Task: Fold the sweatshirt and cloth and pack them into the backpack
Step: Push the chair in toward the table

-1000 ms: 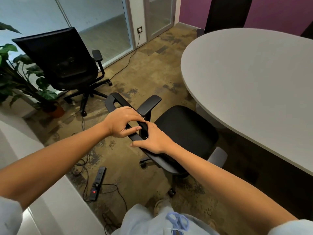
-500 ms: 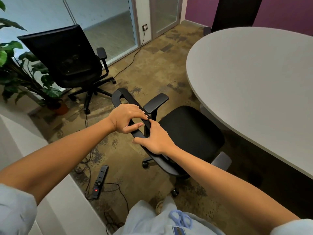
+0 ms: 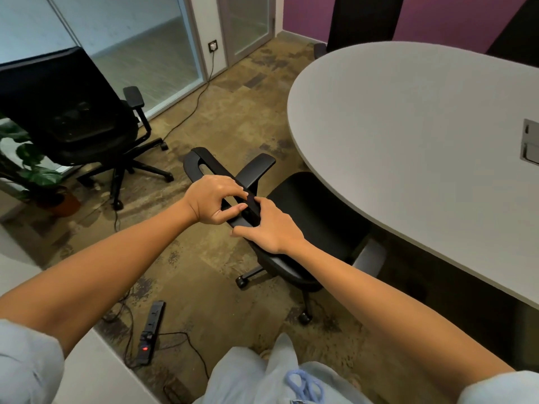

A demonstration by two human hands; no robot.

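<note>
Head view is showing both hands gripping the top edge of a black office chair [image 3: 306, 217] at the frame's centre. Left hand [image 3: 213, 199] is curling its fingers [image 3: 239, 207] around the backrest rim; right hand [image 3: 269, 227] is clamping the same rim just beside it. Grey tabletop [image 3: 408, 135] is filling the right side (sweatshirt, cloth and backpack are nowhere in sight). A second chair [image 3: 73, 112] is standing at upper left.
</note>
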